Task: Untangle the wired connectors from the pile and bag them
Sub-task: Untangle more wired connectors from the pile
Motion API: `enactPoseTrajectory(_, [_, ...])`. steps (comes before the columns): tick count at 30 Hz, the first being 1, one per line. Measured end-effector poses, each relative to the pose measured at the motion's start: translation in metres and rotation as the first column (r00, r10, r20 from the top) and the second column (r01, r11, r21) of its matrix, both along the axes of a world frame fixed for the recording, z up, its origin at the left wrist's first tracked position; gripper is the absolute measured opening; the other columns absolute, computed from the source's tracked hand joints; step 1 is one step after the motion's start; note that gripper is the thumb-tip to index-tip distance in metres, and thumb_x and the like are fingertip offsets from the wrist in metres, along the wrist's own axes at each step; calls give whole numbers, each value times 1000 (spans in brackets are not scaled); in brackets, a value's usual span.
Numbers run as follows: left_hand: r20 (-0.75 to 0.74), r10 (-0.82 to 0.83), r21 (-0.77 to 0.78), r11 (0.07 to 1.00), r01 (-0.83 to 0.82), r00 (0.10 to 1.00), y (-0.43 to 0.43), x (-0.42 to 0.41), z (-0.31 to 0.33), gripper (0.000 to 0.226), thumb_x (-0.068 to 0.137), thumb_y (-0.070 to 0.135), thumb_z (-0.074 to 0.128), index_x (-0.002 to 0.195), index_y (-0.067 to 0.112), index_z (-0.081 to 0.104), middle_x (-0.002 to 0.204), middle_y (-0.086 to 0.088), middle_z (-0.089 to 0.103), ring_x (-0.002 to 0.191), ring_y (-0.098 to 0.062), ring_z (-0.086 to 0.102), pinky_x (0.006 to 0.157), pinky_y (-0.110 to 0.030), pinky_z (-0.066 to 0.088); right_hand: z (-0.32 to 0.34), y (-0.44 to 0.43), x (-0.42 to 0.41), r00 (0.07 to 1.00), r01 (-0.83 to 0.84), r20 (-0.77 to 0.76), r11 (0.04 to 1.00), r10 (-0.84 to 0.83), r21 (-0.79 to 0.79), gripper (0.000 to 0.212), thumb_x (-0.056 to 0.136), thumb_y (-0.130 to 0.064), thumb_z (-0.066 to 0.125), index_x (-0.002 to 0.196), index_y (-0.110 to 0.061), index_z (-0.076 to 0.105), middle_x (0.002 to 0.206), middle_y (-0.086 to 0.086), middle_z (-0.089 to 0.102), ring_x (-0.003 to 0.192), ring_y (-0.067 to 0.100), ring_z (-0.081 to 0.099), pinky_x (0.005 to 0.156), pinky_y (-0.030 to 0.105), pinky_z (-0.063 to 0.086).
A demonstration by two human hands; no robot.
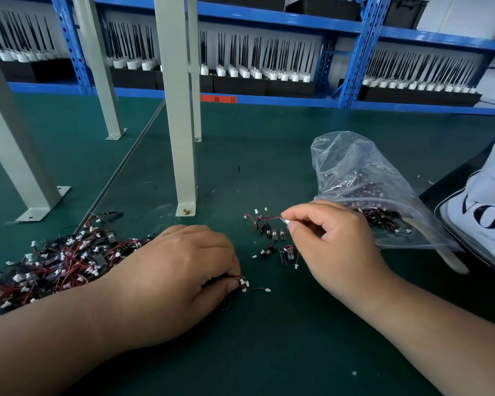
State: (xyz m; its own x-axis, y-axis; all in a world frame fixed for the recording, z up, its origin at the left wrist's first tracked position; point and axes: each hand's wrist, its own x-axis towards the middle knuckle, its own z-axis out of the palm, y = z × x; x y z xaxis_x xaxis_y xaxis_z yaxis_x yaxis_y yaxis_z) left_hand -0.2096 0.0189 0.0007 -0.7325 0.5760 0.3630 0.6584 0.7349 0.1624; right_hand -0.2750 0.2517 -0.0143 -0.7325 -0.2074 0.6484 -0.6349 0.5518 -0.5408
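The right hand [335,241] pinches one connector [265,218] by its plug, wire trailing left, with the bag [355,167] just right of it, while the left hand [183,270] grips wires [244,283] beside the pile [55,261].

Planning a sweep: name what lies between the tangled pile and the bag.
Head view: the left hand, a few loose connectors on the green mat, then the right hand, between pile and bag.
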Motion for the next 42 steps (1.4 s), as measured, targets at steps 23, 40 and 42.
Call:
enactPoseTrajectory(23, [12,19,-5,1000,-19,1000,2,5,3,20,97,41,41,89,31,57,80,19,55,76,-4,53,73,-23,42,4,-1,5,995,-85,-60,996,82,-38,16,90,-6,59,95,-11,73,79,-9,64,78,9,61,70,23,48])
enactPoseTrajectory(40, [-6,-9,-18,1000,9,1000,2,3,4,9,91,34,55,89,30,62,82,17,58,78,-5,55,74,-20,42,8,-8,23,944,-236,-149,919,294,315,25,91,-22,61,68,-12,63,67,-1,55,65,22,52,65,42,41])
enactPoseTrajectory(42, [-3,-9,-15,1000,9,1000,1,4,4,6,90,31,57,88,31,62,82,18,58,78,-3,54,75,-19,42,9,-4,19,943,-249,-171,946,286,207,27,91,-18,59,65,-9,58,64,1,52,63,23,51,63,41,41])
